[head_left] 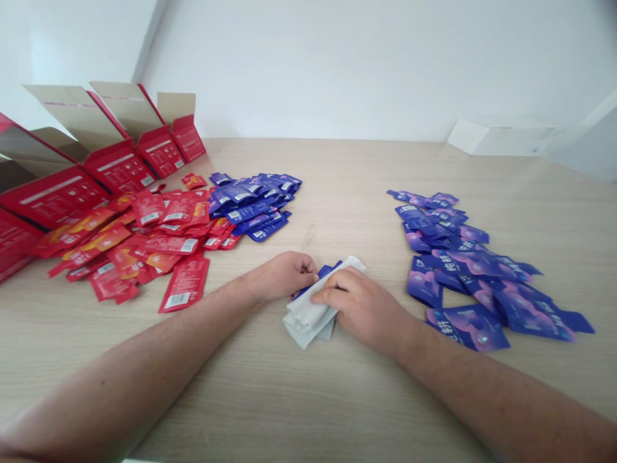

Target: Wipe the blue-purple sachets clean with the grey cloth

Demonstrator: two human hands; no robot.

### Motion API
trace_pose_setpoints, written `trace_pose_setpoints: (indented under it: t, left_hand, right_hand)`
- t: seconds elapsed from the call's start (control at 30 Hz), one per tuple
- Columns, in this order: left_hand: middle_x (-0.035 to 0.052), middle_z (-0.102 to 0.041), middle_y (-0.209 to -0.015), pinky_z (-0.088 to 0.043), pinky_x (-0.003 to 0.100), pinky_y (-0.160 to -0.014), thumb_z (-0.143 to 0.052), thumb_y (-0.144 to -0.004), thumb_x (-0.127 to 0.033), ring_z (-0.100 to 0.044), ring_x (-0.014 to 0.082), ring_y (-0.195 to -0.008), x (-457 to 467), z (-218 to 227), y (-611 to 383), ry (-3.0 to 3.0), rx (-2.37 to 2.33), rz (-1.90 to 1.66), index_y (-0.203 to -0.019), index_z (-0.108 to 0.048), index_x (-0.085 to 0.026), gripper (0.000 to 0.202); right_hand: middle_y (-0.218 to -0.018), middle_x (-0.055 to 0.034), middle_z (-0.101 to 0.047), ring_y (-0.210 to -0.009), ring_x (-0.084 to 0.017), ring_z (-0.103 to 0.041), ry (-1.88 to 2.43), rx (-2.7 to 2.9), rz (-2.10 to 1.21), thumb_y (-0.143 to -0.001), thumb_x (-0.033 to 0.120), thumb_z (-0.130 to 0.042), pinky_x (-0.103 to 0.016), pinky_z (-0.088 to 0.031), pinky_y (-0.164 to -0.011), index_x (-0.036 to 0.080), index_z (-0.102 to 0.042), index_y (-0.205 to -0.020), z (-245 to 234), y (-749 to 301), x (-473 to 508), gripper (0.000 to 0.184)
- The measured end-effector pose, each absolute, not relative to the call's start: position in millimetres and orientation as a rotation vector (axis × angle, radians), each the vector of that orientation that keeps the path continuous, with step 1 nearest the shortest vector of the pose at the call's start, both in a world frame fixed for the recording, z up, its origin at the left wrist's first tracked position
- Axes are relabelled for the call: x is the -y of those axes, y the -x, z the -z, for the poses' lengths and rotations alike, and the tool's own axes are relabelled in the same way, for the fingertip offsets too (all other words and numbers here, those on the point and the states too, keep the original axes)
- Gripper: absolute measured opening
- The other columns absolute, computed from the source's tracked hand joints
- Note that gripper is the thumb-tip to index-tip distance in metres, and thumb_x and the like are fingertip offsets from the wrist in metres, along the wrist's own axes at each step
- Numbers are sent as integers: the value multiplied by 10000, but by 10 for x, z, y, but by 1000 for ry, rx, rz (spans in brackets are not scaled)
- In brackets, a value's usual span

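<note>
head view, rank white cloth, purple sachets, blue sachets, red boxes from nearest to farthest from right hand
1. white cloth: touching the right hand, at its left
2. purple sachets: to its right
3. blue sachets: ahead, to its left
4. red boxes: far left, at the table's back

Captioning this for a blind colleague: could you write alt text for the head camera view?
The left hand and right hand hold a folded white cloth against a small blue sachet on a light wood table. Piles of red sachets and blue sachets lie left, before open red cartons; purple sachets lie right.
</note>
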State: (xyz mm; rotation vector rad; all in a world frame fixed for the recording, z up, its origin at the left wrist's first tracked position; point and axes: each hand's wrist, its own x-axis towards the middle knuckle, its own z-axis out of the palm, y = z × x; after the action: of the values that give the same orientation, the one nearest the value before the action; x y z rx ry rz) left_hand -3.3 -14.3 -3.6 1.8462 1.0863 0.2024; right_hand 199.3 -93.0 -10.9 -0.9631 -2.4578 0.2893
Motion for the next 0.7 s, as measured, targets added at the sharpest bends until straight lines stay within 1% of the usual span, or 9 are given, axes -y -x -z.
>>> trace_pose_setpoints:
  t: [0.07, 0.13, 0.3, 0.47, 0.63, 0.7]
  left_hand:
    - [-44, -584, -581, -374, 179, -396, -544, -799, -384, -524, 92, -453, 148, 28, 27, -1850, -1112, -201, -805, -630, -187, 215]
    - [-48, -581, -578, -383, 182, -395, -545, -793, -375, -525, 94, -452, 152, 20, 26, -1833, -1109, -194, -806, -625, -190, 203]
    - [-50, -567, -550, -415, 190, -411, -539, -806, -386, -528, 98, -453, 151, 21, 35, -1828, -1054, -190, -810, -621, -191, 212]
    - [-45, -584, -583, -401, 189, -393, -533, -792, -359, -534, 100, -451, 146, 43, 29, -1818, -1095, -203, -807, -615, -193, 186]
    - [-46, -570, -556, -397, 185, -400, -537, -796, -358, -524, 97, -445, 148, 28, 27, -1825, -1066, -195, -816, -613, -187, 188]
    - [-46, -565, -560, -390, 184, -396, -534, -799, -358, -522, 95, -445, 145, 25, 27, -1831, -1067, -202, -804, -613, -185, 190]
  right_hand:
    - [-1039, -58, -625, -1016, -219, -531, 1025, 2407, -270, -796, 15, -603, -392, -443, -916, 226, -659, -1130, 124, -2013, 900, 398]
    - [-1036, -54, -627, -1012, -216, -532, 1011, 2402, -270, -781, -1, -606, -388, -443, -913, 225, -664, -1115, 130, -2006, 897, 408]
    - [-1016, -51, -626, -998, -208, -537, 888, 2497, -309, -844, 75, -597, -365, -458, -883, 243, -669, -1111, 118, -1982, 926, 324]
    - [-1044, -64, -620, -1020, -219, -533, 1059, 2399, -263, -799, 8, -594, -396, -442, -927, 212, -663, -1112, 134, -2054, 852, 380]
    - [-1038, -56, -627, -1007, -214, -541, 933, 2487, -284, -837, 66, -592, -380, -457, -899, 238, -662, -1119, 129, -2037, 865, 337]
    - [-1042, -63, -623, -1015, -218, -540, 992, 2453, -267, -831, 46, -579, -388, -453, -912, 228, -659, -1124, 134, -2057, 846, 353]
